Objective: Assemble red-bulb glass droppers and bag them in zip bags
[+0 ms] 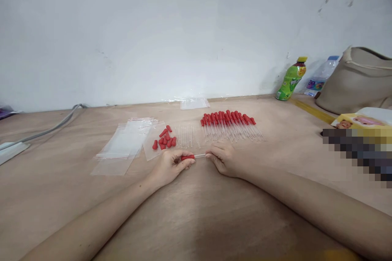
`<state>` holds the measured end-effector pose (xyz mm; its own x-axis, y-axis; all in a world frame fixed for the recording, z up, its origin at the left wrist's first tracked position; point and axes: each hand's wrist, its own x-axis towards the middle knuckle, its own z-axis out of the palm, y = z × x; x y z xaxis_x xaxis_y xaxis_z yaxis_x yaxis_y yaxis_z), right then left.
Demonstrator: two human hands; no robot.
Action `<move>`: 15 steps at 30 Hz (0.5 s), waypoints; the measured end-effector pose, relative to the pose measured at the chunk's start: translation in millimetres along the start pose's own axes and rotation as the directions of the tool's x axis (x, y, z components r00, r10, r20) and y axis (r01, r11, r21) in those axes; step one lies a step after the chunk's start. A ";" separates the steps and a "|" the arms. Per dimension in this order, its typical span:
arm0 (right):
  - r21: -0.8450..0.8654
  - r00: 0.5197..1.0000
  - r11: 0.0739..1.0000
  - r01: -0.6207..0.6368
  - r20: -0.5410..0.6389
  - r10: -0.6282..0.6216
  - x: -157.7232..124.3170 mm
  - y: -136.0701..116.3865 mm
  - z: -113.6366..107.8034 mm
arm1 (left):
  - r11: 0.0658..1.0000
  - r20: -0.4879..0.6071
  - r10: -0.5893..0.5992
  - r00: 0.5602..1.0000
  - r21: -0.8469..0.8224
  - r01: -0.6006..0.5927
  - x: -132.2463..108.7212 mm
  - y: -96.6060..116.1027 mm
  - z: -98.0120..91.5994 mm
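Observation:
My left hand (170, 166) pinches a red rubber bulb (187, 157) low over the wooden table (196, 212). My right hand (223, 158) is closed on the clear glass tube (199, 155) that runs into that bulb. Just beyond my hands lie loose red bulbs (165, 139) on a clear bag, a small row of bare glass tubes (185, 135), and a long row of finished droppers with red bulbs (229, 124).
Clear plastic bags (124, 145) are stacked at the left, another bag (194, 103) lies by the wall. A grey cable (45, 131) runs at far left. A green bottle (290, 78), a water bottle (321, 77), a beige bag (357, 81) and a yellow box (358, 124) stand at right.

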<state>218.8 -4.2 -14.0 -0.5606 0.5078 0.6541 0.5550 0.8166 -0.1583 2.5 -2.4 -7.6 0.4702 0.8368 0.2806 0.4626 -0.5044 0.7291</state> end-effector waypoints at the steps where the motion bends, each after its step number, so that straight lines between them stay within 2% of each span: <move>1: -0.006 1.000 1.000 -0.003 0.003 0.003 0.6 -0.6 0.7 | 1.000 -0.002 0.002 1.000 0.000 -0.002 0.1 -0.6 0.2; 7: -0.074 0.998 0.997 -0.025 0.057 0.029 5.4 -4.5 4.1 | 1.000 0.002 0.021 1.000 0.016 -0.021 0.4 -0.4 -0.1; 10: -0.083 0.990 0.993 -0.079 0.111 0.088 7.5 -8.2 3.1 | 0.998 0.003 0.037 0.999 0.056 -0.037 0.7 2.1 -1.2; 15: -0.089 0.942 0.976 -0.199 0.259 0.215 12.2 -14.6 -5.3 | 0.996 -0.026 0.032 0.999 0.079 -0.030 1.5 2.1 -1.4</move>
<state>207.1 -11.4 0.2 -0.5674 0.7249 0.3906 0.7076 0.6718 -0.2190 3.1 -1.9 -4.7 0.4652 0.8253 0.3202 0.5065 -0.5447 0.6684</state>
